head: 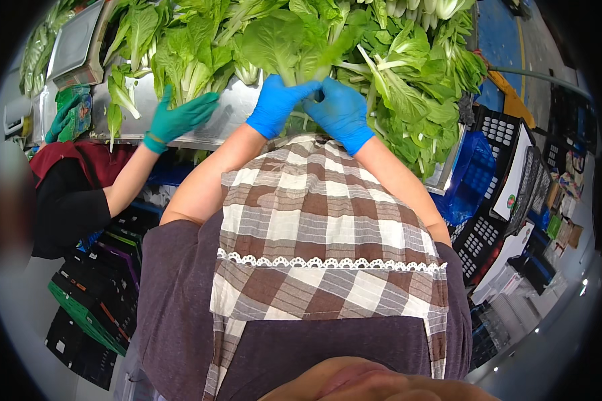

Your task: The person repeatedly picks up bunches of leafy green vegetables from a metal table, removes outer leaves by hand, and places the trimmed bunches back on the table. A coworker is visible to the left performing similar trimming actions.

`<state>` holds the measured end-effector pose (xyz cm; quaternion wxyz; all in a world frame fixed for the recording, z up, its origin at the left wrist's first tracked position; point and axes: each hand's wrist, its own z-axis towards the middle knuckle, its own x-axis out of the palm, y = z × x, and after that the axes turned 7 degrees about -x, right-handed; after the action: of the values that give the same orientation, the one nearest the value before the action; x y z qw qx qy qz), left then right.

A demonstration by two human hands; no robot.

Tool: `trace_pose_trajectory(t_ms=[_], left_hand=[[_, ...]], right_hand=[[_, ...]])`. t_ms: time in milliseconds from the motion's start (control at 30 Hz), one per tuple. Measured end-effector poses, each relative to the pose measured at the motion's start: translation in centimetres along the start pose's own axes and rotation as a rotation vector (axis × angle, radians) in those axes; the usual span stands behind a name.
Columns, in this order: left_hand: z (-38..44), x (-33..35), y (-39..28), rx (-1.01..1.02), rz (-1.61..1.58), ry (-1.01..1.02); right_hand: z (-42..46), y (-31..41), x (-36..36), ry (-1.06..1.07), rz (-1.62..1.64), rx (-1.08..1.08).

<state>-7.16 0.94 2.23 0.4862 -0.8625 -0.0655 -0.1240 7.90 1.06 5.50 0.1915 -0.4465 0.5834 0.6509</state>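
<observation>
Both of my hands wear blue gloves and meet in front of the checked apron (326,220). Between them is a head of leafy greens (276,45), its broad leaves pointing away from me. My left hand (281,105) grips its base from the left. My right hand (340,114) closes on the same base from the right, near a motion-blurred leaf (342,47). The stem end is mostly hidden by my fingers. A heap of loose leaves (416,95) lies right of my hands. More green heads (190,65) rest to the left on the metal table (236,108).
At left a co-worker's green-gloved hand (180,118) reaches over the table; their other gloved hand (60,120) touches a printed green bag (78,113). A weighing scale (78,40) stands behind. Black crates (481,215) and a blue plastic bag (464,175) are at right.
</observation>
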Motion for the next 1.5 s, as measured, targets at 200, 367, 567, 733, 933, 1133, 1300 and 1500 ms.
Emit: trace_pose_trajectory(t_ms=[200,367,567,733,933,1133,1300,1500], left_hand=[[2.1,-1.6,1.6,-0.043,-0.736,0.022],[2.2,-3.3,1.4,-0.121,-0.973,0.143],[1.8,-3.9,1.1,-0.099,-0.975,0.159],[1.9,-3.7,1.1,-0.082,-0.933,0.124],[2.2,-4.2,1.5,-0.075,-0.908,0.1],[1.3,-5.0,0.8,-0.086,-0.863,0.066],[1.0,-5.6,0.9,-0.059,-0.723,0.022],[2.1,-5.0,1.9,-0.147,-0.946,0.133]], right_hand=[[-0.2,-1.0,1.4,-0.075,0.489,-0.014],[-0.2,-3.0,2.5,0.097,0.446,-0.012],[2.9,-6.5,4.3,-0.157,0.742,0.173],[7.0,-6.6,4.1,-0.211,0.592,0.353],[8.2,-6.1,2.9,-0.127,0.608,0.376],[3.5,-5.1,0.7,0.036,1.275,0.312],[0.4,-6.4,1.5,0.15,1.678,0.248],[-0.5,-7.3,3.8,0.216,2.048,0.264]])
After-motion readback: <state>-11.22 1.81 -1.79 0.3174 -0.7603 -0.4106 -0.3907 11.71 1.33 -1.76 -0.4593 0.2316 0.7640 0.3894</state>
